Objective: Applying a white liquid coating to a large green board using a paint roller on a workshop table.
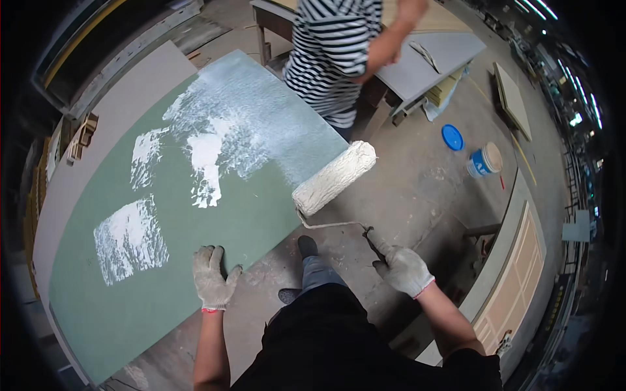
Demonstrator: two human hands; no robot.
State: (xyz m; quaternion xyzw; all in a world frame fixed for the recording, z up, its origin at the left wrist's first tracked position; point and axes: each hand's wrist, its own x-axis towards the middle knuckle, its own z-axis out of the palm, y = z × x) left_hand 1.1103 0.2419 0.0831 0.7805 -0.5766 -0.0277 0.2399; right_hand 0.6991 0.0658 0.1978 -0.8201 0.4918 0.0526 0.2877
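A green board (241, 225) lies in front of me, streaked with white paint (132, 241) in several patches and a thin whitish film over its far right part. My gloved left hand (213, 277) rests on the board's near edge, fingers stretched out and holding nothing. In my gloved right hand (405, 270) is the dark handle of a paint roller (336, 177), fingers wrapped round it. The thick white roller sleeve is at the board's right edge, partly past it; whether it touches the surface I cannot tell.
A person in a striped shirt (329, 62) stands beyond the board, near a grey-topped table (433, 62). On the floor to the right are a blue lid (452, 137) and a blue-and-white bucket (482, 161). A panelled wooden door (512, 287) lies at the lower right.
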